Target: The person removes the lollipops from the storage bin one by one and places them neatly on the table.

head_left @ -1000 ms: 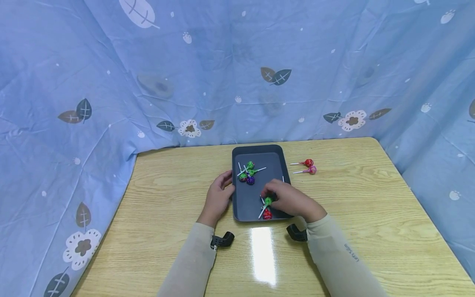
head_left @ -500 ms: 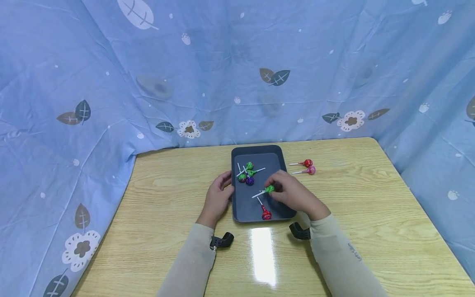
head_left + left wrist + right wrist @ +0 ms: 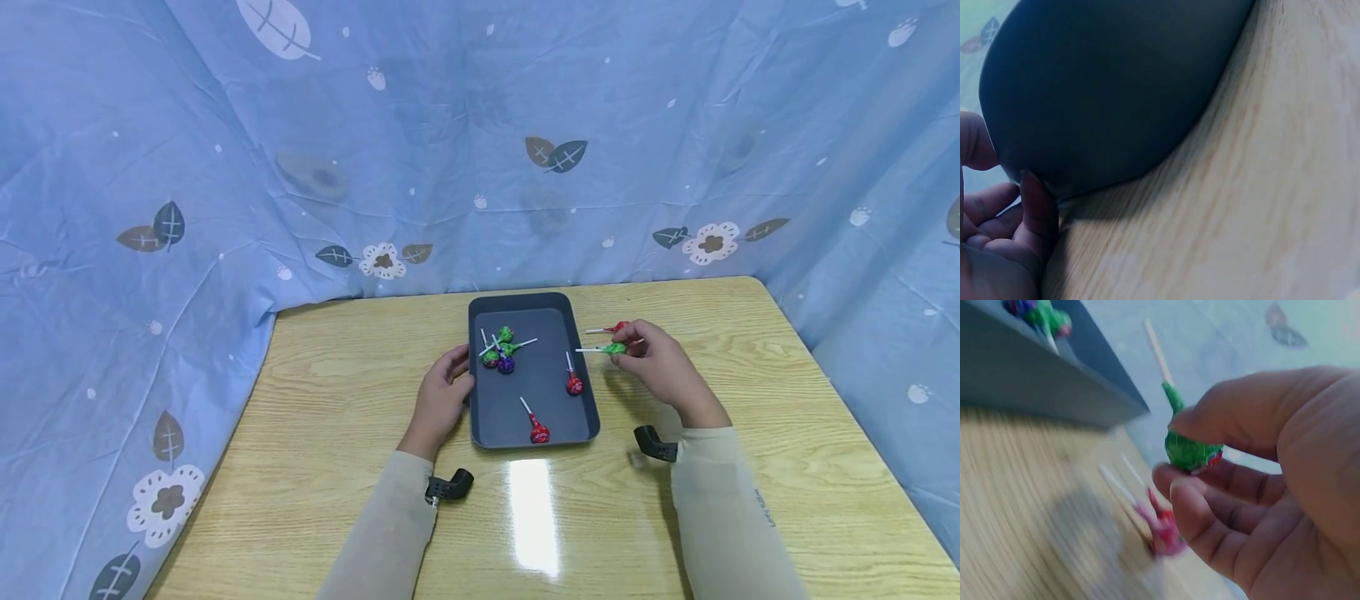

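Observation:
My right hand [image 3: 663, 367] pinches a green-wrapped lollipop [image 3: 1188, 447] between thumb and fingers, above the table right of the dark grey tray [image 3: 517, 417]. Its white stick points left toward the tray rim. Below it lie a red lollipop [image 3: 621, 326] and a pink lollipop [image 3: 1166, 537], the pink one hidden in the head view. My left hand [image 3: 441, 404] holds the tray's left edge, thumb [image 3: 1038, 206] against the wall. Inside the tray, green lollipops [image 3: 506, 335] and a purple lollipop [image 3: 506, 364] cluster upper left; two red lollipops [image 3: 574, 383] lie apart.
The tray stands on a wood-grain table [image 3: 337, 400]. A blue patterned curtain [image 3: 420, 150] hangs behind and along both sides. Black wrist mounts [image 3: 452, 485] stick out from both forearms.
My right hand has lifted the green lollipop from the tray and carried it right, past the rim, over the lollipops on the table. The left hand stays at the tray.

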`<state>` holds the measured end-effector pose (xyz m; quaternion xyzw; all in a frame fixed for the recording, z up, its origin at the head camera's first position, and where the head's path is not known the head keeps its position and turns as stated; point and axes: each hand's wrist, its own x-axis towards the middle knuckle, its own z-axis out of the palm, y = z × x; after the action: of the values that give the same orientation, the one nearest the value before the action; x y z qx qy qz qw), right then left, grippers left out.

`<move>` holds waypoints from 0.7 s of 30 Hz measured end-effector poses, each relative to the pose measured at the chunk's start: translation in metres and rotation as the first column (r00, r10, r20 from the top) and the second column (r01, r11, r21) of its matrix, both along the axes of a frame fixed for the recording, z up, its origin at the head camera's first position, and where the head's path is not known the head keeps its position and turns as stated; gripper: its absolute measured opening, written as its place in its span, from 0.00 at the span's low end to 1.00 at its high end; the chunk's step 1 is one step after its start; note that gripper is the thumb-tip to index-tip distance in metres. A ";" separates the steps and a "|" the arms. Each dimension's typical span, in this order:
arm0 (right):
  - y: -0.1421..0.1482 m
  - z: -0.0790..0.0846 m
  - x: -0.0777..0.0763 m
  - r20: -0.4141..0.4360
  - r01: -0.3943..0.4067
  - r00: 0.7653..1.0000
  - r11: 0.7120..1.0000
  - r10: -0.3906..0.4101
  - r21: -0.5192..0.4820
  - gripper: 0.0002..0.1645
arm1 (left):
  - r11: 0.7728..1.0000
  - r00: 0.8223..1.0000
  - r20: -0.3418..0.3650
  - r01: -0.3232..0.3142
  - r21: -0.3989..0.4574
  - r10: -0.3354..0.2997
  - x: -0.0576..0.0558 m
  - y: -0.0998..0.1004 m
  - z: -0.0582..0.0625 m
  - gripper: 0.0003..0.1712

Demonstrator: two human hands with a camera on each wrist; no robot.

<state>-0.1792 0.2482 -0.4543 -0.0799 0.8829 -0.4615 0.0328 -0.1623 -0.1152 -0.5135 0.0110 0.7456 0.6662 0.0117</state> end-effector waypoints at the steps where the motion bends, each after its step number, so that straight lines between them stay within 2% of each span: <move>1: 0.005 -0.001 -0.001 0.014 0.016 1.000 1.000 -0.016 0.012 0.14 | 1.000 1.000 0.000 -0.001 0.000 0.001 0.000 0.000 0.000 0.33; 7: 0.022 -0.010 -0.004 0.087 0.057 0.994 0.997 -0.062 0.060 0.17 | 1.000 1.000 -0.003 -0.002 0.012 0.002 -0.001 0.000 0.000 0.33; 13: 0.031 -0.021 -0.007 0.090 0.064 0.993 0.996 -0.070 0.066 0.18 | 1.000 1.000 -0.014 -0.002 0.013 0.002 -0.001 0.001 0.000 0.34; 21: 0.043 -0.029 -0.005 0.106 0.055 0.993 0.998 -0.058 0.026 0.25 | 0.998 1.000 -0.027 -0.012 0.069 0.014 -0.002 0.002 0.003 0.33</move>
<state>-0.1846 0.2911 -0.4829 -0.0295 0.8871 -0.4555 0.0679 -0.1645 -0.1131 -0.5102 0.0158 0.7225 0.6912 -0.0034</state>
